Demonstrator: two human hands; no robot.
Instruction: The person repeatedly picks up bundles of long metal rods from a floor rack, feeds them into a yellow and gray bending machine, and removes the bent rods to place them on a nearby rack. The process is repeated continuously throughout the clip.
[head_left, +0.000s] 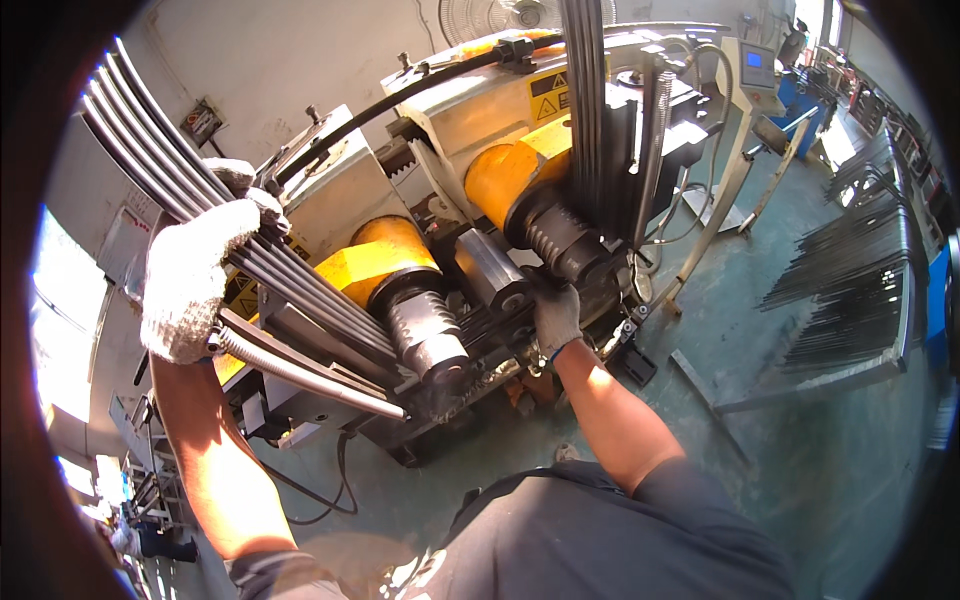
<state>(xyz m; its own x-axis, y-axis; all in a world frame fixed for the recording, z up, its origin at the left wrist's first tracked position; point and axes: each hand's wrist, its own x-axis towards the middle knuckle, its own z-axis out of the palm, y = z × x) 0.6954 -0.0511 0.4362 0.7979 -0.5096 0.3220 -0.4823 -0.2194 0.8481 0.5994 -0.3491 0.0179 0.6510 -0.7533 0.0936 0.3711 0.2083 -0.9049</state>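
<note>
My left hand (190,275), in a white knit glove, is closed around a bundle of long dark metal rods (150,150) that slants from the upper left down into the machine. My right hand (555,315), also gloved, grips the lower ends of the rods between two threaded steel rollers (432,340) of a grey and yellow rolling machine (480,120). A second bundle of rods (585,100) stands upright behind the right roller (560,240).
A flexible metal conduit (300,375) runs under my left hand. A rack of dark rods (850,280) stands at the right on the green floor (800,450). A control box on a stand (755,70) is at the back right, a fan (500,15) at the top.
</note>
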